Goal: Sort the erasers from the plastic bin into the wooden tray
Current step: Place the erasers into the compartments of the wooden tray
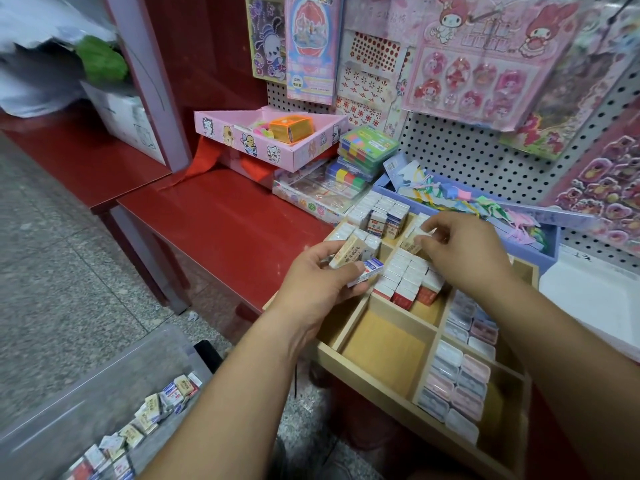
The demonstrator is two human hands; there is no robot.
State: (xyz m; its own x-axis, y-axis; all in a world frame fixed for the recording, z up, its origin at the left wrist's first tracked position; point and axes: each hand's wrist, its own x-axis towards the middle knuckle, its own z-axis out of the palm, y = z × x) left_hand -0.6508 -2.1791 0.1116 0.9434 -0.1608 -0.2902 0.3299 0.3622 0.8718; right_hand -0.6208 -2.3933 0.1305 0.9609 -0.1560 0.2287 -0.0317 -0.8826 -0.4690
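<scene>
The wooden tray (363,375) sits at the corner of the red surface (225,216), its compartments each given to one kind. White-sleeved erasers stand on edge in tight rows at the far end and in the middle, so they pack closely. Pastel cases (457,386) fill the right-hand sections, and the nearest large compartment (384,344) has nothing in it.

The left hand (318,282) grips a small stock of erasers, a cream eraser (348,251) on top and a blue-and-white one (367,271) under it, held just beside the tray. It looks like a supply to feed from. The right hand (464,251) pinches a second cream eraser (414,243) between thumb and fingertips, right over the middle rows — apparently about to slot it in among its like.

The plastic bin (104,368) stands on the floor at lower left. A loose scatter of erasers (152,410) lies in it, so the sorting is partly done at best.

Writing: the cream erasers carry red characters, and the sleeves bear red or blue print, but both are too small to read. On the pegboard (450,143) a hanging pink pack (311,46) shows "DIY" on a small label — the rest of its text is unreadable. A pink cartoon-printed box (270,143) and a blue box of ribbons (485,209) stand behind the tray.
</scene>
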